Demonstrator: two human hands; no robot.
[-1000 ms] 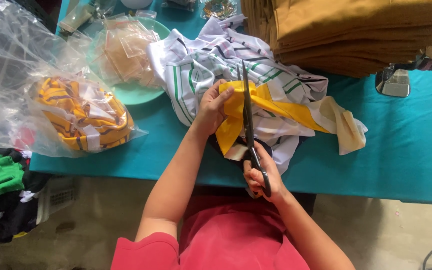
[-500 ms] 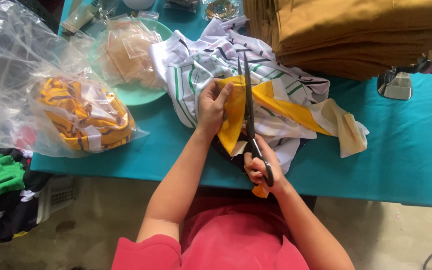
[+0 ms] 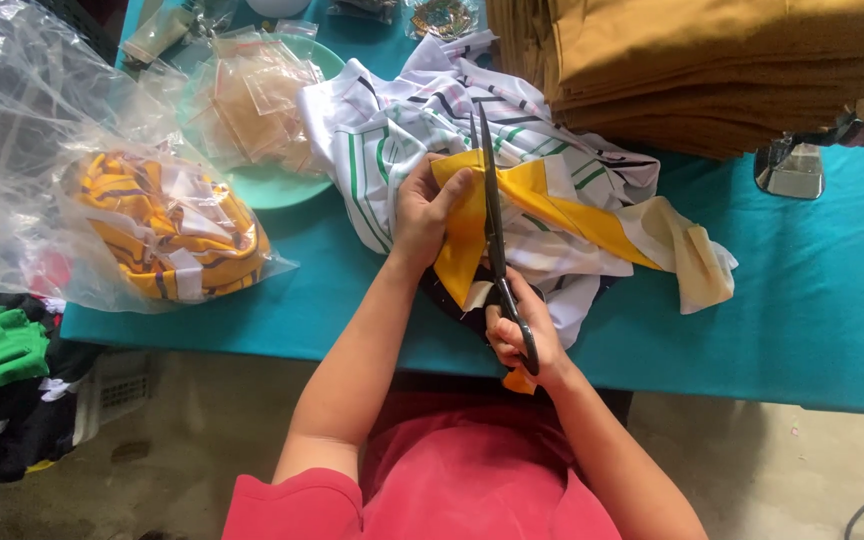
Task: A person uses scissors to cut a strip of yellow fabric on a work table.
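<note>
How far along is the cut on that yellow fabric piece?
Done: scissors are already run well into the yellow fabric, blades nearly shut. In hand: right hand grips the scissor handles, left hand pinches the fabric beside the blades. Left: the yellow strip to the right looks uncut; how much gets cut is unclear.

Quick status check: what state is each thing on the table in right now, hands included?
Left hand: pinching the yellow fabric piece, holding it flat.
Right hand: gripping the scissors, blades nearly closed along the yellow piece.
White striped garment: crumpled under the yellow piece.
Clear plastic bag: lying on its side, stuffed with yellow striped cloth.
Green plate: piled with small clear packets.
Brown fabric stack: folded, stacked.
</note>
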